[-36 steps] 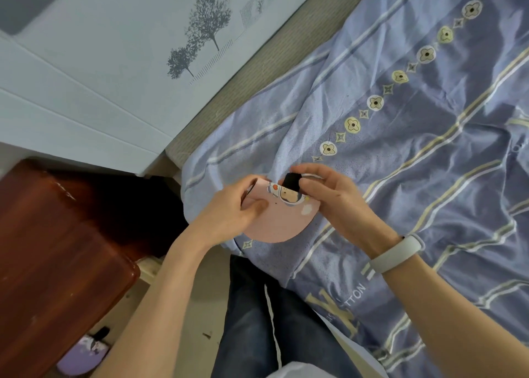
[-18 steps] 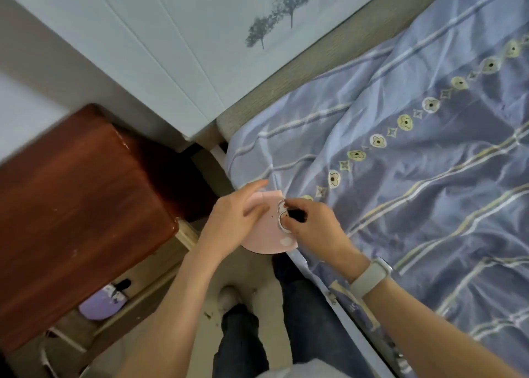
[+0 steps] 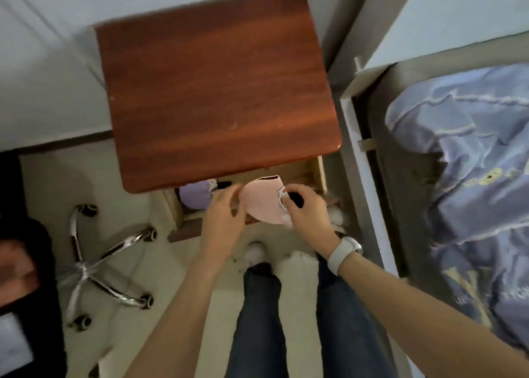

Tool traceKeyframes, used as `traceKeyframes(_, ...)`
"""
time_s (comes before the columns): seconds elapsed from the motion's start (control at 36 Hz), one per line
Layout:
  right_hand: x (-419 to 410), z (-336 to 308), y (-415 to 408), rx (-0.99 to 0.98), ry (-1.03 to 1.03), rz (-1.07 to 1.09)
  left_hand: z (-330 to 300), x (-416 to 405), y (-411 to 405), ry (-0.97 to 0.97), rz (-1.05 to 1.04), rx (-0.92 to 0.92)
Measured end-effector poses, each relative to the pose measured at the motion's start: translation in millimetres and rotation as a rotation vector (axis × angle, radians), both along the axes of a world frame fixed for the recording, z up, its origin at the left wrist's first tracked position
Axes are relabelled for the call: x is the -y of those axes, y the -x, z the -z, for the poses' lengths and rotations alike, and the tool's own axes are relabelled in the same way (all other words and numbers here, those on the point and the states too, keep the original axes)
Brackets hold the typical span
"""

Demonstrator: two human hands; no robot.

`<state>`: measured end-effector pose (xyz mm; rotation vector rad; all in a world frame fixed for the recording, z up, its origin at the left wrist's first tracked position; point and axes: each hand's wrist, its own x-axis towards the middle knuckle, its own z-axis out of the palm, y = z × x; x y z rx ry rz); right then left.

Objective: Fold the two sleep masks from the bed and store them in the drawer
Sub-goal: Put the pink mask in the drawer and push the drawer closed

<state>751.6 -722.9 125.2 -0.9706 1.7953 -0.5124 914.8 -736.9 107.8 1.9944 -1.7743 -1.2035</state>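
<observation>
The right hand (image 3: 307,210) pinches the right edge of a folded pink fabric sleep mask (image 3: 262,203) between thumb and fingers, at the spot where a small printed patch and a dark strap piece show. A pale grey band wristwatch (image 3: 345,251) sits on that wrist. The left hand (image 3: 224,216) is just left of the mask with its fingers loosely spread; its fingertips reach the mask's left edge, but the blur makes it impossible to tell whether they grip it or only touch it.

The mask is held, half-moon shaped with its curved side toward the near side, directly above the open wooden drawer (image 3: 183,223) that is pulled out from under a reddish-brown wooden bedside table (image 3: 217,91). Inside the drawer, at its left end, lies a lilac rounded sleep mask (image 3: 194,199) with a dark strap piece beside it, partly tucked under the tabletop's near edge.

Below the hands are the person's legs in dark blue jeans (image 3: 262,320) and light-coloured shoes (image 3: 256,251) on a pale floor. To the left stands the chrome five-legged base of a swivel chair (image 3: 100,266) with black castors. To the right runs the white bed frame (image 3: 363,183), and beyond it the rumpled lavender-blue patterned bedsheet (image 3: 469,154) lies over the mattress. A white panelled wall fills the far side behind the table.
</observation>
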Motion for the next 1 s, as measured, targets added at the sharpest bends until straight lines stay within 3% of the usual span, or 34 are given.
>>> traceKeyframes(0.08,9.3,23.6,-31.8,-0.059,0.029,-0.032,24.1,-6.3,-44.2,-0.036,-0.06,0.026)
traceKeyframes(0.28,36.6,88.5,-51.7,-0.185,-0.103,0.006,69.2,-20.1,-84.4,-0.065,0.102,0.111)
traceKeyframes(0.56,63.7,130.9,-48.4,-0.249,-0.103,0.112,94.1,-43.3,-78.3,0.139,0.199,0.249)
traceKeyframes(0.78,61.4,141.3,-44.3,-0.439,-0.078,-0.173,91.9,-43.8,-76.6,0.133,0.207,0.261)
traceKeyframes(0.89,50.9,134.1,-39.1,-0.438,-0.122,-0.187,89.6,-44.2,-75.2,0.126,0.212,0.287)
traceKeyframes(1.0,17.7,110.8,-24.4,-0.534,0.032,-0.332,91.9,-48.5,-78.0,0.218,0.276,0.363)
